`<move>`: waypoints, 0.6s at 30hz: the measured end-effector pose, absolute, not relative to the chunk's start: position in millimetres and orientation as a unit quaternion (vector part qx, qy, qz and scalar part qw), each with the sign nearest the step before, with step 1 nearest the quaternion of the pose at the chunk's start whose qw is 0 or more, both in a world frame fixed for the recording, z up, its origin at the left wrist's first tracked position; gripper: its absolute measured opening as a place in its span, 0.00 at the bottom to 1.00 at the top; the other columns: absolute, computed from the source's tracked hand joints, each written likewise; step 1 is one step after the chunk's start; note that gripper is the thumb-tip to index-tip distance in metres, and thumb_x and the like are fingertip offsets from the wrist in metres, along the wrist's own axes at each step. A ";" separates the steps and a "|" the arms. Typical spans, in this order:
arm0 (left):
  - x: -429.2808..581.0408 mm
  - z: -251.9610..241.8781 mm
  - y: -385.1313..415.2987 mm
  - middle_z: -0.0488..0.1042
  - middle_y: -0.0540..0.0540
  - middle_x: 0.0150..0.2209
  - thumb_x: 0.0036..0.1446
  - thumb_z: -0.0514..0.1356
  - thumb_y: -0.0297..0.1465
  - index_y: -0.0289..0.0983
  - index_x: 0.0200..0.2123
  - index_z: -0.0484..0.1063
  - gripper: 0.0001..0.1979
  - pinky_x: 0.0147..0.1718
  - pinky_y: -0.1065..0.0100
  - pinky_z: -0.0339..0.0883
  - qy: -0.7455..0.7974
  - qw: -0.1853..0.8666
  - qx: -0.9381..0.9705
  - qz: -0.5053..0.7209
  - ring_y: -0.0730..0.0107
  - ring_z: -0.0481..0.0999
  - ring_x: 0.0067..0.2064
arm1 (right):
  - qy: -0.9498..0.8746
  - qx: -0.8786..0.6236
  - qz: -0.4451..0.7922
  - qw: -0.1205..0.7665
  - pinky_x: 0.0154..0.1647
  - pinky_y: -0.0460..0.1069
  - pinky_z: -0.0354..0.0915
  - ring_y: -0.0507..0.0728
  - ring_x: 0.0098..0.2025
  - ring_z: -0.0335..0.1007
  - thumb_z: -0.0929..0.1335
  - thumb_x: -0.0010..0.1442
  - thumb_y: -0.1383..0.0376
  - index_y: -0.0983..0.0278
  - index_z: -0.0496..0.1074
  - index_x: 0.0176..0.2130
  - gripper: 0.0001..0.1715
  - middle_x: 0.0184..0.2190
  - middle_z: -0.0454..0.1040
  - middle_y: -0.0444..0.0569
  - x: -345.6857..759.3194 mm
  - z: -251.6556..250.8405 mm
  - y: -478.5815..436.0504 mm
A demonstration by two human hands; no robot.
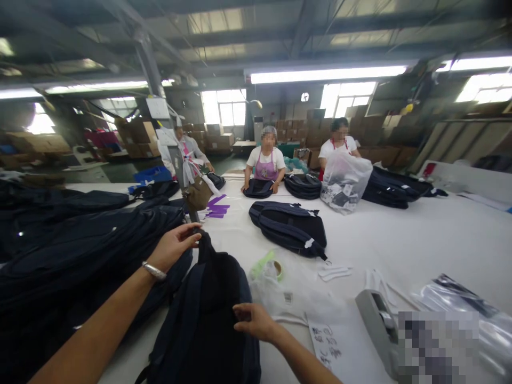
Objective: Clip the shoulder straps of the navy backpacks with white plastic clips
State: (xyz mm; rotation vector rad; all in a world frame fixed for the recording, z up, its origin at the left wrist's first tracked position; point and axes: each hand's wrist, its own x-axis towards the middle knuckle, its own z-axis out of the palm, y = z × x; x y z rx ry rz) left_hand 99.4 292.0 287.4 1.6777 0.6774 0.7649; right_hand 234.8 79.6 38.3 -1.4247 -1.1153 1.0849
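Observation:
A dark navy backpack (pixel 212 314) lies in front of me on the white table (pixel 420 240). My left hand (pixel 173 246), with a silver bracelet on the wrist, pinches the top handle of that backpack at its far end. My right hand (pixel 254 321) rests on the backpack's right side, fingers curled against the fabric. A second navy backpack (pixel 290 226) lies farther out on the table, untouched.
A heap of dark backpacks (pixel 80 250) fills the left. Clear plastic bags (pixel 288 293), a tape roll (pixel 276 269), a tape dispenser (pixel 378 320) and a handwritten sheet (pixel 326 344) lie at right. Three people work at the far side; one holds a plastic bag (pixel 344 181). Purple tags (pixel 216 207) lie mid-table.

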 end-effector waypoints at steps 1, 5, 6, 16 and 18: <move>100.6 287.4 289.3 0.77 0.43 0.37 0.39 0.70 0.36 0.35 0.44 0.75 0.26 0.31 0.69 0.74 0.285 0.562 0.709 0.317 0.63 0.76 0.36 | -0.455 -0.583 0.436 0.513 0.44 0.54 0.68 0.60 0.41 0.74 0.73 0.45 0.66 0.59 0.73 0.47 0.27 0.38 0.77 0.48 234.5 45.9 82.3; 104.3 283.5 274.9 0.77 0.42 0.40 0.42 0.69 0.38 0.35 0.46 0.73 0.26 0.36 0.64 0.74 0.280 0.589 0.703 0.284 0.60 0.76 0.40 | -0.422 -0.553 0.401 0.596 0.48 0.55 0.66 0.60 0.45 0.72 0.72 0.49 0.58 0.60 0.69 0.52 0.30 0.45 0.75 0.51 229.6 99.8 100.7; 104.5 281.3 271.0 0.77 0.42 0.40 0.42 0.68 0.38 0.35 0.46 0.72 0.26 0.37 0.63 0.73 0.277 0.599 0.700 0.272 0.60 0.76 0.41 | -0.419 -0.538 0.398 0.614 0.49 0.54 0.65 0.60 0.46 0.71 0.71 0.51 0.57 0.60 0.69 0.51 0.28 0.44 0.75 0.51 227.8 115.9 106.4; 81.7 222.1 230.4 0.74 0.41 0.47 0.47 0.66 0.36 0.38 0.51 0.68 0.27 0.40 0.66 0.70 0.282 0.700 0.603 0.258 0.60 0.74 0.46 | -0.409 -0.511 0.448 0.608 0.21 0.44 0.61 0.49 0.19 0.66 0.63 0.58 0.48 0.66 0.70 0.41 0.25 0.25 0.74 0.46 208.8 162.9 109.8; 76.4 203.8 216.6 0.74 0.40 0.47 0.46 0.67 0.35 0.37 0.50 0.69 0.26 0.39 0.66 0.70 0.292 0.710 0.583 0.267 0.59 0.74 0.45 | -0.414 -0.553 0.398 0.604 0.26 0.46 0.64 0.51 0.23 0.69 0.63 0.58 0.49 0.65 0.72 0.40 0.23 0.26 0.74 0.47 205.6 158.0 95.9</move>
